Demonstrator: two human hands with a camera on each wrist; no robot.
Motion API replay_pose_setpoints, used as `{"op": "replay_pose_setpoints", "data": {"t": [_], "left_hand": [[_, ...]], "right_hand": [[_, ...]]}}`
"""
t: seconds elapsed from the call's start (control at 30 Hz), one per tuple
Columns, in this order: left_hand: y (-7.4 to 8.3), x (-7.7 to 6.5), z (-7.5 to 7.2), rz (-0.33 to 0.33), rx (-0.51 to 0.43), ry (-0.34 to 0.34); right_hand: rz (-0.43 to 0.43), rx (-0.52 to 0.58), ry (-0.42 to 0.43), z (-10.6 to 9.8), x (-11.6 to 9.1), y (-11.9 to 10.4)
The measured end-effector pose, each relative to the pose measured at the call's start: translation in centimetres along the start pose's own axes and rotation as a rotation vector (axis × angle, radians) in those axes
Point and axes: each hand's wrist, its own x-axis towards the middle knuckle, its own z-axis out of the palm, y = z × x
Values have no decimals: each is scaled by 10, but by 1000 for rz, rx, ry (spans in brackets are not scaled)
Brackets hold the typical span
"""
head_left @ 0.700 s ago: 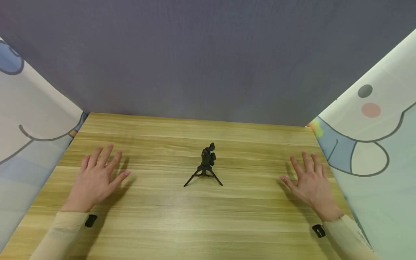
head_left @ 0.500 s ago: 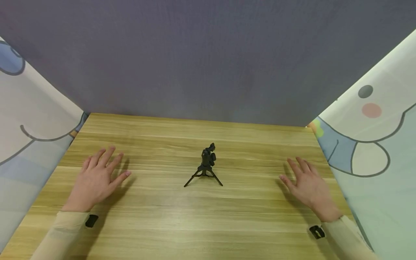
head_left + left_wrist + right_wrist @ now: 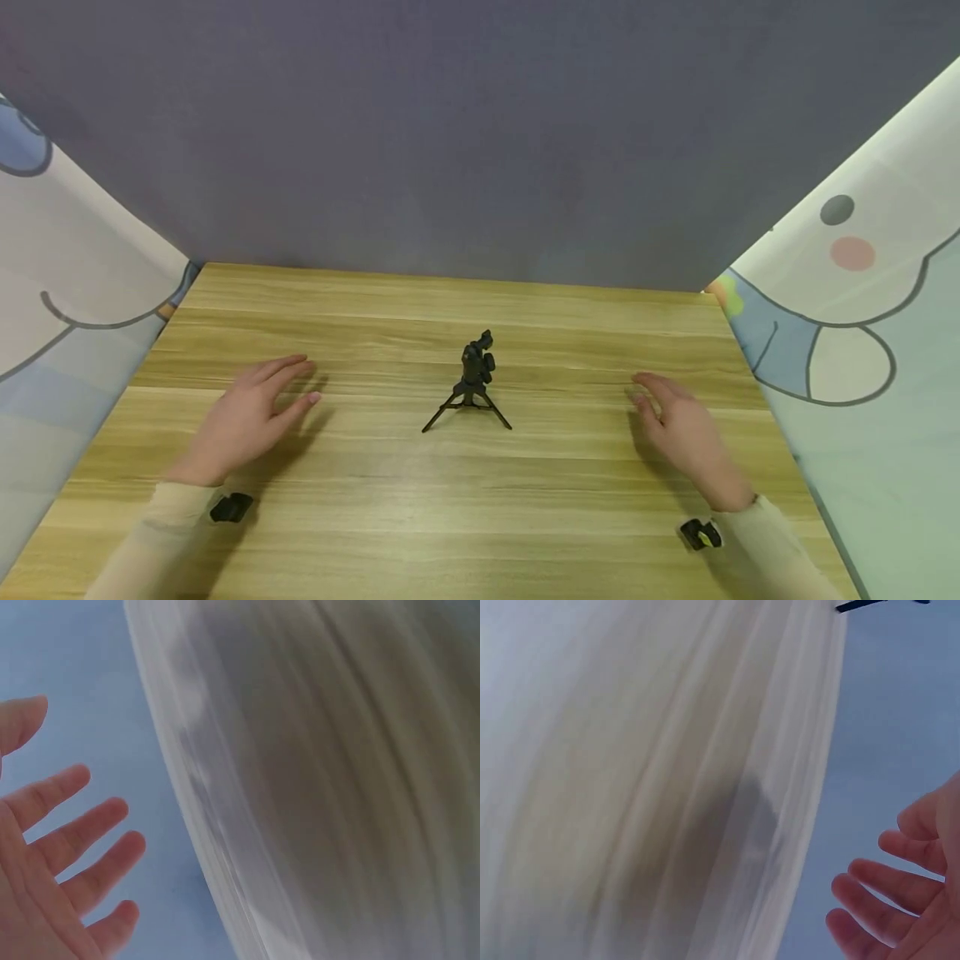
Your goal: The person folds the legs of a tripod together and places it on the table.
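Note:
A small black tripod (image 3: 471, 385) with a jointed head stands upright on its spread legs near the middle of the wooden table. To its left, my left hand (image 3: 238, 423) hovers above the tabletop, holding nothing; the left wrist view shows its fingers (image 3: 94, 832) spread and relaxed. On the other side, my right hand (image 3: 688, 437) is likewise held over the table with nothing in it, its fingers (image 3: 881, 900) loosely bent in the right wrist view. Both hands are apart from the tripod. A bit of black leg (image 3: 862, 604) shows at the top of the right wrist view.
The wood-grain table (image 3: 465, 517) ends at a dark grey panel (image 3: 465, 150) at the back. Light cartoon-print cloth hangs at the left (image 3: 82, 233) and right (image 3: 855, 317). A small black device (image 3: 231, 507) sits at my left wrist, another (image 3: 702, 534) at my right.
Both hands have moved inward, toward the tripod, and turned so the palms face each other more. Their fingers are less spread than before. The tripod stands where it was.

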Motion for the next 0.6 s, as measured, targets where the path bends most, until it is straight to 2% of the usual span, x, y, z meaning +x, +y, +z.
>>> {"op": "replay_pose_setpoints", "data": {"t": [0.23,0.43,0.6], "left_hand": [[17,9,12,-29,-133,-44],[30,17,25,-5,-226,-91],[45,25,29,15,-309,-110]], "right_hand": [[-33,92,45,8,9,-18],[-55,158,54,12,18,-36],[-64,218,62,18,24,-50]]}}
